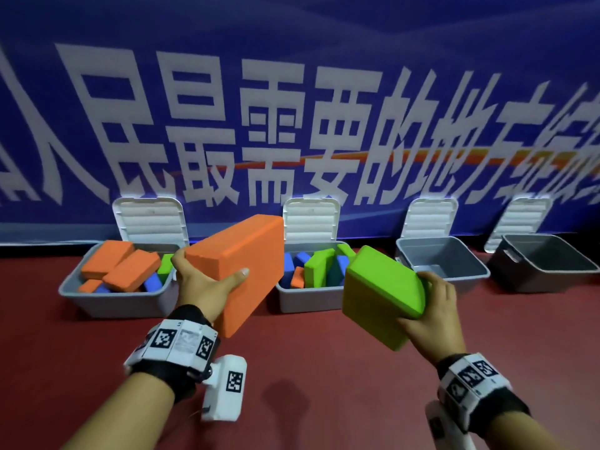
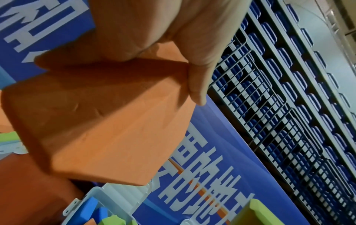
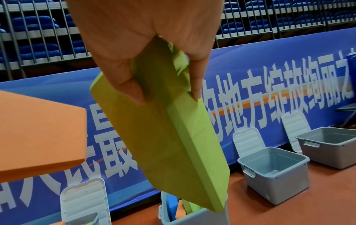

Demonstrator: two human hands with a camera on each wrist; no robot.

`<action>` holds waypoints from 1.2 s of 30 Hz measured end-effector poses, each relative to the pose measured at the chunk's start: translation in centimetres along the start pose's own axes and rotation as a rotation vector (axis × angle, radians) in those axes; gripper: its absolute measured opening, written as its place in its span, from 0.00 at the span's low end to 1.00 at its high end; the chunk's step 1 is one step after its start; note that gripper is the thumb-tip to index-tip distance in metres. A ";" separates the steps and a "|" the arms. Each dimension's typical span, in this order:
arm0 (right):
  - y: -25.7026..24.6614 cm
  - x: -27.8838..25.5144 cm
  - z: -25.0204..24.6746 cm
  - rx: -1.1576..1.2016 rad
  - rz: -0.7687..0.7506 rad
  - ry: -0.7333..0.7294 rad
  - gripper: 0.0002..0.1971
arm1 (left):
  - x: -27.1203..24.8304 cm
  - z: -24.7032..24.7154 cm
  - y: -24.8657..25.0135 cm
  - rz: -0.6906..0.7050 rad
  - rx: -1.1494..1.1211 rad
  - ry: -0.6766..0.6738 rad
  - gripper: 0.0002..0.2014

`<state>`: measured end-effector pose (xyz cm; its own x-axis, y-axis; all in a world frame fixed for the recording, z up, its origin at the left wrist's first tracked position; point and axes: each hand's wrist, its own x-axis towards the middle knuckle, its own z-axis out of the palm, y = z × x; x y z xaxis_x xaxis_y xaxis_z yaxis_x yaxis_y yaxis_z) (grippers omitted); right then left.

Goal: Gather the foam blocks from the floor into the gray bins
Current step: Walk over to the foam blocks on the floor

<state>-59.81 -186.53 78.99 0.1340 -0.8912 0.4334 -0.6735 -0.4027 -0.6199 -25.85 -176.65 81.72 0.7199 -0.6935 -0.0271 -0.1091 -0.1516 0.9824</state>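
Blue seats [image 3: 38, 22] behind railing, wrist views only

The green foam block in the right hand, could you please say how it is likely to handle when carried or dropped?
The green foam block is probably light: the right hand holds it up by one end alone. It looks stiff enough, keeping a straight edge though unsupported below. Its flat faces suggest it would land and stay put, not roll.

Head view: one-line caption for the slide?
Left hand grips an orange foam block, right hand a green one, before four open gray bins.
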 end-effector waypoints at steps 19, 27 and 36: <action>17.0 28.7 12.6 0.146 0.137 -0.098 0.42 | 18.5 22.1 -1.6 -0.251 0.061 0.204 0.47; 20.1 39.8 27.8 0.186 0.305 -0.193 0.40 | 36.1 29.4 -8.8 -0.389 0.126 0.148 0.46; 26.3 47.5 41.2 0.202 0.698 -0.193 0.52 | 50.1 36.2 -21.4 -0.683 0.342 0.082 0.47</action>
<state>-41.18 -248.04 56.32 -0.1382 -0.9667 -0.2154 -0.5047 0.2558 -0.8245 -12.32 -233.64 52.66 0.7506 -0.3155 -0.5806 0.1819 -0.7461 0.6405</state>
